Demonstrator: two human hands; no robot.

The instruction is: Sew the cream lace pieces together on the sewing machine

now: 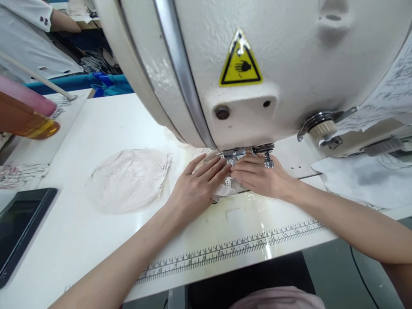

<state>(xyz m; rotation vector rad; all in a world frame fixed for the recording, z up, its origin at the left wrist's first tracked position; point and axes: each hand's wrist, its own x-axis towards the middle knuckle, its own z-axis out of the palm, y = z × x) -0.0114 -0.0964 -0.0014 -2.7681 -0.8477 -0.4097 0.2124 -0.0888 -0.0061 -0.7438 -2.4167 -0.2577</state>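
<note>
Head view: the left hand [197,185] and right hand [262,177] lie flat, fingers straight and together, fingertips nearly meeting, pressing a white lace piece [227,187] onto the table [106,124]. The lace shows between and under both hands, directly below the sewing machine [257,64] presser foot [236,153]. A pale fabric cup [128,180] rests left of the left hand.

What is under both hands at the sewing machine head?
White lace fabric lies flat under the left hand and right hand, on the white table. The needle itself is hidden by the machine head.
</note>
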